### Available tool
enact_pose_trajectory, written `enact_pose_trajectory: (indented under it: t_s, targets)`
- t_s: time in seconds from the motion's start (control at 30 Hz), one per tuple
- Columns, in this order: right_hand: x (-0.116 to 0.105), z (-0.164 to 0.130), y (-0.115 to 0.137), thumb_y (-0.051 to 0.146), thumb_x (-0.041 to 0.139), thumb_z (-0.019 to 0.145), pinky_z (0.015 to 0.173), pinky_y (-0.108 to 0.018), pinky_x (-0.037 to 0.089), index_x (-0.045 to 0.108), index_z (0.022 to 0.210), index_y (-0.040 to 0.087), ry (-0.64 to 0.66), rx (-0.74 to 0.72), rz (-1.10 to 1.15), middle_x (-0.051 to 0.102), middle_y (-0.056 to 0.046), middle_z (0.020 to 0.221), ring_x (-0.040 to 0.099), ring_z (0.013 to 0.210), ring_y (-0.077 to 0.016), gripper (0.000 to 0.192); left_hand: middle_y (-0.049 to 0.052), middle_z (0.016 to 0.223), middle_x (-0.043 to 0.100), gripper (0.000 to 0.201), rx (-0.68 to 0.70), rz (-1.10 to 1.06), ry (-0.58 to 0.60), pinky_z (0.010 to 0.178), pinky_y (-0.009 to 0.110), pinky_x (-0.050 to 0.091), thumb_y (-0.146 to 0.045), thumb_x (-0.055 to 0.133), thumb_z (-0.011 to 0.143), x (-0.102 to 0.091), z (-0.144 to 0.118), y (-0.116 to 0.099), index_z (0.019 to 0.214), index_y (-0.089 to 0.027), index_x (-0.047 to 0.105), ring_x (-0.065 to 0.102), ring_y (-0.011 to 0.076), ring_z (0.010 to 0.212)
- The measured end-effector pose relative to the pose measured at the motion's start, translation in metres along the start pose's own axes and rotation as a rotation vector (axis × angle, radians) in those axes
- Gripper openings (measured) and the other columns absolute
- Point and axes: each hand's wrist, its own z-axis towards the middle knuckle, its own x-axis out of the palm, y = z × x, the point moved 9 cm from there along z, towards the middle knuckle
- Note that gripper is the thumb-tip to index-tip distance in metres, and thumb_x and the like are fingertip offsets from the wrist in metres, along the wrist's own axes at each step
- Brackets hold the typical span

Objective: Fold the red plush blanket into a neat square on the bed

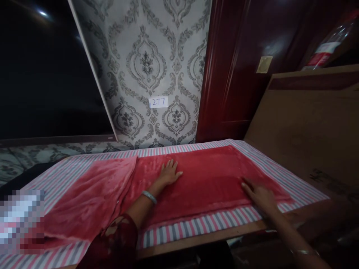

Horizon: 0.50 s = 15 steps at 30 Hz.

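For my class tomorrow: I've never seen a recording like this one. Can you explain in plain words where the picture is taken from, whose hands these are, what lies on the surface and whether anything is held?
There is no machine here. The single picture comes from a camera worn on a person's head, looking forward and down, so both arms reaching in from the bottom edge are that person's own.

The left hand, with a pale bangle at the wrist, lies flat with fingers spread on a soft red plush blanket. The right hand rests on the blanket's near right part, close to its edge. Neither hand grips anything; both simply press on the fabric.

The blanket lies spread over a pink, white and grey striped cloth covering a table. Its left portion is rumpled and folded over. Behind stands grey patterned wallpaper with a small label reading 277.
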Motion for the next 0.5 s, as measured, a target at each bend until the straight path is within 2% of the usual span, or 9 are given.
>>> enact_pose_trajectory:
  t_s: [0.07,0.17,0.23,0.33,0.4,0.5]
  targets:
    - [-0.013,0.017,-0.002,0.051,0.021,0.098,0.096,-0.048,0.049,0.057,0.139,0.017,-0.052,0.049,0.025,0.069,-0.014,0.126,0.063,0.116,-0.0315,0.064,0.02,0.165,0.018,0.076,-0.008,0.007,-0.001,0.121,0.056,0.016,-0.056,0.032,0.096,-0.001,0.007,0.003,0.156,-0.011,0.026,0.014,0.0324,0.154]
    - [-0.022,0.045,0.009,0.047,0.022,0.098,0.106,-0.053,0.042,0.048,0.147,0.017,-0.128,0.026,-0.013,0.056,-0.015,0.144,0.049,0.134,-0.0328,0.063,0.02,0.165,0.019,0.076,-0.005,0.022,-0.004,0.121,0.057,0.016,-0.056,0.031,0.096,-0.002,0.019,0.001,0.157,-0.011,0.026,0.014,0.0323,0.154]
    - [-0.011,0.058,0.015,0.048,0.025,0.097,0.109,-0.059,0.036,0.043,0.15,0.021,-0.1,0.015,-0.057,0.045,-0.014,0.154,0.037,0.143,-0.0343,0.063,0.017,0.166,0.019,0.075,0.004,0.035,-0.017,0.122,0.056,0.015,-0.056,0.03,0.097,-0.003,0.028,-0.003,0.157,-0.013,0.026,0.014,0.0312,0.154]
    - [0.02,0.065,0.018,0.049,0.026,0.096,0.109,-0.062,0.035,0.042,0.151,0.026,0.019,0.01,-0.112,0.039,-0.009,0.159,0.033,0.146,-0.0346,0.062,0.014,0.166,0.022,0.072,-0.002,0.061,-0.045,0.122,0.056,0.014,-0.056,0.029,0.097,0.0,0.038,0.001,0.157,-0.016,0.028,0.016,0.0307,0.154]
    - [0.034,0.062,0.016,0.048,0.027,0.096,0.109,-0.061,0.035,0.042,0.151,0.027,0.049,0.004,-0.139,0.037,-0.008,0.16,0.034,0.146,-0.0333,0.061,0.013,0.165,0.024,0.07,-0.032,0.081,-0.07,0.122,0.058,0.014,-0.057,0.029,0.097,0.001,0.04,0.016,0.156,-0.02,0.031,0.018,0.0316,0.153]
    - [0.04,0.06,0.011,0.049,0.026,0.096,0.11,-0.059,0.035,0.041,0.152,0.028,0.036,-0.006,-0.155,0.036,-0.007,0.161,0.034,0.146,-0.0323,0.061,0.014,0.165,0.025,0.068,-0.125,0.117,-0.111,0.12,0.062,0.014,-0.056,0.03,0.097,-0.003,0.035,0.058,0.156,-0.022,0.033,0.021,0.0337,0.152]
